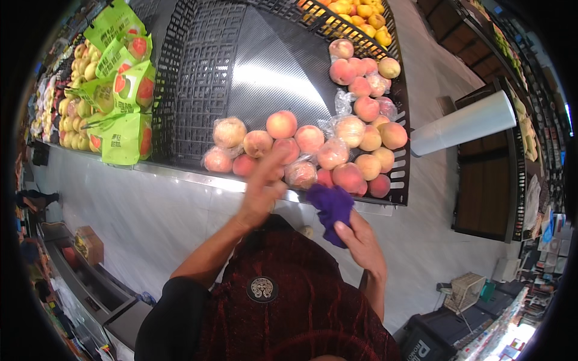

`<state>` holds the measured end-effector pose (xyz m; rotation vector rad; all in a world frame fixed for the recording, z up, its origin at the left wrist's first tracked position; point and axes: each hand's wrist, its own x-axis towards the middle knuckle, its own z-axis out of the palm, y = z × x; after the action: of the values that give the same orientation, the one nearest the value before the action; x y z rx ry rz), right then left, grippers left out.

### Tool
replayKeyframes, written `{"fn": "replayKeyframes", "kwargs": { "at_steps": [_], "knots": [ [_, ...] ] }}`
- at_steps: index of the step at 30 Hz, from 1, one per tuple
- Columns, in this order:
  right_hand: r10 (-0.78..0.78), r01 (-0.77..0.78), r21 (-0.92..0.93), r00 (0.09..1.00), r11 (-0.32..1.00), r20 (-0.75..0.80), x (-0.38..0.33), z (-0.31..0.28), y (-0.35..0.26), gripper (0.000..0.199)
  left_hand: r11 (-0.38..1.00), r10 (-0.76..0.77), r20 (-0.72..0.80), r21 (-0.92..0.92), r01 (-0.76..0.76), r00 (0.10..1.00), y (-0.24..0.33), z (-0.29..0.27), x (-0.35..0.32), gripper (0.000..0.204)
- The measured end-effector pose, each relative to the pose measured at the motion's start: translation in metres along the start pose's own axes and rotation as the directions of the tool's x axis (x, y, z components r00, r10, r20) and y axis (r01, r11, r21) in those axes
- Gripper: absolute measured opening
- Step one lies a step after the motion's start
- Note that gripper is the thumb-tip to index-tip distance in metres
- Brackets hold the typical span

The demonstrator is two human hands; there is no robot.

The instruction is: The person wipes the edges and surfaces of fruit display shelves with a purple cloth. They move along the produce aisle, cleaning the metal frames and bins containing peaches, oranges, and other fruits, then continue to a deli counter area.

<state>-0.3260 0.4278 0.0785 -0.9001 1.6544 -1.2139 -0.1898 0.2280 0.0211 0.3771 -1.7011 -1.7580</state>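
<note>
My left hand (pixel 263 191) is over the near edge of the display, slightly blurred, with its fingers stretched apart and nothing visible in them. Its fingertips are in front of several peaches (pixel 281 125), and I cannot tell whether they touch any. My right hand (pixel 363 240) grips a crumpled purple cloth (pixel 332 207) between thumb and fingers. The cloth's upper end is beside the front row of peaches (pixel 348 176). Some peaches, such as the pale one at the left (pixel 229 132), are wrapped in clear plastic film.
Black plastic lattice panels (pixel 208 78) border the ridged display surface (pixel 274 69). Green fruit bags (pixel 123 114) stand at the left. Yellow fruit (pixel 355 12) sits behind the far divider. A white cylindrical roll (pixel 466 123) juts out at the right, beside a dark cabinet (pixel 487 186).
</note>
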Motion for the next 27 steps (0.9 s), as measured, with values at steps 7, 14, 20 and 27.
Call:
{"fn": "replayKeyframes", "kwargs": {
  "at_steps": [7,14,20,27],
  "knots": [
    [0.078,-0.043,-0.137,0.963,0.990,0.260,0.057,0.029,-0.040,0.032,0.758,-0.549,0.032,-0.402,0.514,0.835,-0.015,-0.020,0.006,0.024],
    [-0.244,-0.004,-0.658,0.927,0.753,-0.285,0.145,0.003,-0.029,0.017,0.914,-0.393,0.087,-0.069,0.400,0.915,-0.006,-0.082,0.034,0.016],
    [-0.330,0.056,-0.755,0.919,0.653,-0.217,0.208,0.043,-0.022,0.012,0.934,-0.328,0.087,0.182,0.309,0.941,-0.018,-0.080,0.043,0.014],
    [-0.265,-0.085,-0.870,0.934,0.486,-0.239,0.238,0.052,-0.010,0.013,0.830,-0.348,0.039,0.478,0.288,0.937,-0.037,-0.082,0.069,0.056]
  ]
}}
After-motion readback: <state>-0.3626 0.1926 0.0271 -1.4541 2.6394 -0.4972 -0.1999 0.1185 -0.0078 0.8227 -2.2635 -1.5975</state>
